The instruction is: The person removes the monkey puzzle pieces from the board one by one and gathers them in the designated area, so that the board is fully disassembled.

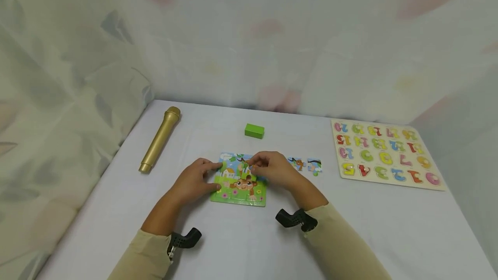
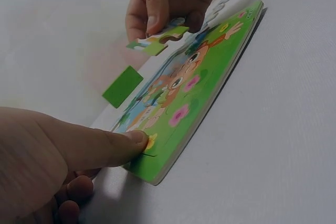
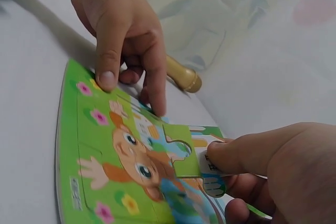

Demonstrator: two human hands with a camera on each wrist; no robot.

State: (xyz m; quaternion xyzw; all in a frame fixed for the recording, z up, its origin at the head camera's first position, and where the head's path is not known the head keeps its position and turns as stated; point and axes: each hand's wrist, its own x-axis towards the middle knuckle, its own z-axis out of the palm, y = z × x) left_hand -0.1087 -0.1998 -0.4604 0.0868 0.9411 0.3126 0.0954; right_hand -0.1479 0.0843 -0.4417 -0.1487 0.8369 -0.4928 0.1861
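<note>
The puzzle board point(image 1: 238, 202), which shows a brown monkey on green grass with flowers, lies flat on the white table point(image 1: 233, 239) between the two hands. A puzzle piece point(image 2: 154, 49) is over its far part, tilted in the left-wrist view; whether it touches the board I cannot tell. The right hand point(image 1: 275, 170) pinches that piece between thumb and fingers. The left hand point(image 1: 194, 180) steadies the board's left side without closing round it: the thumb presses on the face near the corner, and the index finger, extended, touches farther along. Just right of the board lie two loose pieces point(image 1: 314, 165), side by side. Beyond it is a green block point(image 1: 254, 131). A gold microphone point(image 1: 160, 141) lies farther left, and a number board point(image 1: 390, 180) well apart at right. A patterned cloth point(image 1: 330, 33) hangs behind.
</note>
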